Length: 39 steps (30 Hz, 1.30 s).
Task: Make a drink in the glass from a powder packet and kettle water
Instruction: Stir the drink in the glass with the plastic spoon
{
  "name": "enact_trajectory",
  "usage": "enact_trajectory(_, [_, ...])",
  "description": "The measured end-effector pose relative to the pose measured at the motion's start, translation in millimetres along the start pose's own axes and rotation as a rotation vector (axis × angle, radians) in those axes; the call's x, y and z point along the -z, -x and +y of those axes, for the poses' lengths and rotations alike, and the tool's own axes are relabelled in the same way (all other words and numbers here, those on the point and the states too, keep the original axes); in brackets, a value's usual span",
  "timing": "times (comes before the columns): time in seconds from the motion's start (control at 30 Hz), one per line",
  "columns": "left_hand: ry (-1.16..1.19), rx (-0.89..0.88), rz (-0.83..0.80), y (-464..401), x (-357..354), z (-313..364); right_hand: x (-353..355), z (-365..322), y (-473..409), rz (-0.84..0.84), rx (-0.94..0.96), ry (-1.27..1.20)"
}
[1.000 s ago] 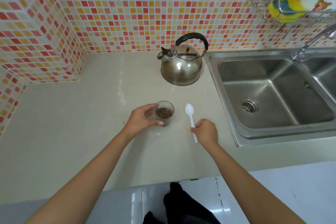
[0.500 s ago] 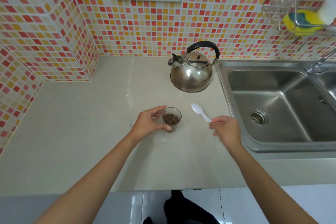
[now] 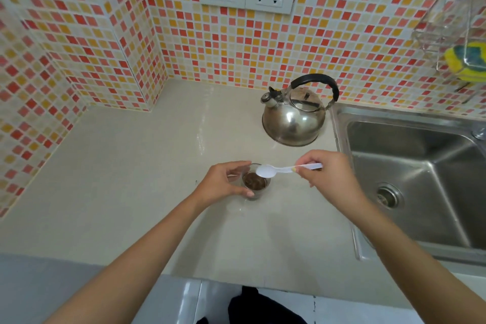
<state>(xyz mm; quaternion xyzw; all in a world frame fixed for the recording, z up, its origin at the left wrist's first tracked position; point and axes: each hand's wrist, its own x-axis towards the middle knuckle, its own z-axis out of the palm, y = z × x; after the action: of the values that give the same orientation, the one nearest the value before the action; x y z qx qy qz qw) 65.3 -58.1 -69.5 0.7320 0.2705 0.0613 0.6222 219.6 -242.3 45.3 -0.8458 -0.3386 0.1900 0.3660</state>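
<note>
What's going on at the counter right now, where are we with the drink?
The left hand steadies the glass on the counter; there is dark brown stuff inside it. The right hand holds a white plastic spoon by the handle, bowl poised over the glass rim, not yet dipped in. The kettle stands upright behind, beside the sink, untouched. Stirring looks like the likely next move.

No text, label, brand, number or sign can be read anywhere here, on the things or on the walls.
</note>
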Motion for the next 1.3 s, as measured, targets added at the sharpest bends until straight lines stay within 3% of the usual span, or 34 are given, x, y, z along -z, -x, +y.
enact_trajectory(0.2, [-0.004, 0.005, 0.011, -0.3, -0.2, -0.5, -27.2, 4.3, -14.0, -0.079, 0.040, -0.016])
enact_trajectory(0.37, [0.007, 0.016, 0.010, -2.8, 0.3, -1.1, -45.8, 12.2, -23.2, -0.141, -0.001, -0.206])
enact_trajectory(0.67, [0.009, 0.017, 0.000, -0.5, 0.5, 3.7, -65.3, 17.2, -32.6, -0.086, 0.024, -0.349])
enact_trajectory(0.93, [-0.028, 0.000, -0.016, -3.9, 4.3, 5.7, -78.9, 15.6, -28.7, -0.050, 0.113, -0.118])
enact_trajectory(1.13, [-0.041, -0.016, -0.026, -3.8, 4.6, 5.7, -90.8, 14.4, -19.4, -0.038, 0.034, -0.116])
enact_trajectory(1.3, [-0.055, -0.039, -0.039, -3.8, 5.0, 5.7, -94.6, 6.6, -21.2, 0.000, 0.110, -0.061])
